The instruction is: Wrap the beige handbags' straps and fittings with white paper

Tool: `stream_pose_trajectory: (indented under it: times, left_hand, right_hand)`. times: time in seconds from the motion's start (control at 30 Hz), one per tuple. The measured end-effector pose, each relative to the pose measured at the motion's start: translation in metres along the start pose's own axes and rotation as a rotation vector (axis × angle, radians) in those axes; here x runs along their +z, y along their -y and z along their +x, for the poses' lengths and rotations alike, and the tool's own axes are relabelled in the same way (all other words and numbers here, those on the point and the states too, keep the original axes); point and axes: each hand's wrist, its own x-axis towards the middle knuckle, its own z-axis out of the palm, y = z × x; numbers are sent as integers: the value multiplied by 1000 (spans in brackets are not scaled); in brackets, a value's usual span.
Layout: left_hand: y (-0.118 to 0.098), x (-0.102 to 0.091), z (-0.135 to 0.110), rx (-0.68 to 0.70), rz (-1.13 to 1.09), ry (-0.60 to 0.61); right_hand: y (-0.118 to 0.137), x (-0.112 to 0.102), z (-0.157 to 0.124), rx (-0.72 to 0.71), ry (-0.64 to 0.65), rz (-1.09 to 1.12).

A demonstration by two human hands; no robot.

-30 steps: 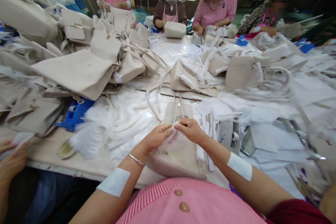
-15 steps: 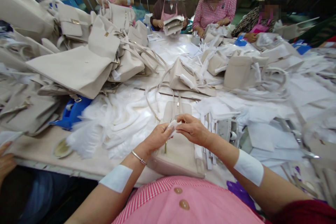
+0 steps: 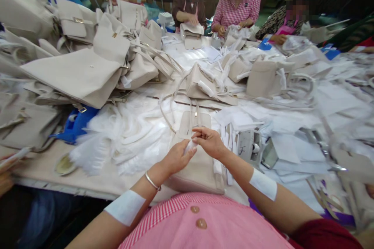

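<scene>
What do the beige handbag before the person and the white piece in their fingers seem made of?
The beige handbag looks like matte leather or faux leather: smooth, stiff panels. The white piece, pinched by the left hand and right hand, looks like thin paper or foam wrap, soft and crumpled; too small to tell which.

One head-worn camera looks forward and down through a wide lens: the left hand (image 3: pixel 175 158) and right hand (image 3: pixel 209 141) sit close below it, the table (image 3: pixel 37 171) runs away ahead, and people (image 3: pixel 238 6) sit at its far end
</scene>
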Motion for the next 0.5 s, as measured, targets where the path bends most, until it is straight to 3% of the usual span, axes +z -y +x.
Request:
stream_pose_trajectory:
  times: [0.07,0.13,0.23,0.3,0.37,0.43,0.47,0.5]
  left_hand:
    - [-2,5,0,8,109,-96]
    - [-4,7,1,-1,152,-114]
    - [-3,7,2,-34,160,-99]
    - [-1,5,3,-61,165,-105]
    - [3,4,5,-82,165,-108]
    - [6,5,6,-81,171,-100]
    - [7,6,6,-74,178,-95]
    - [7,7,7,-65,188,-90]
  right_hand:
    - [0,6,-2,48,-60,67]
    - [3,10,-8,61,-91,68]
    - [12,-5,-28,-37,-147,-125]
    - [16,-36,-46,-122,-280,-339]
    - [14,-83,-70,-120,-518,-532]
    - [7,-138,-97,21,-815,-690]
    - [1,-164,-110,157,-949,-758]
    - [-6,-186,-123,297,-989,-826]
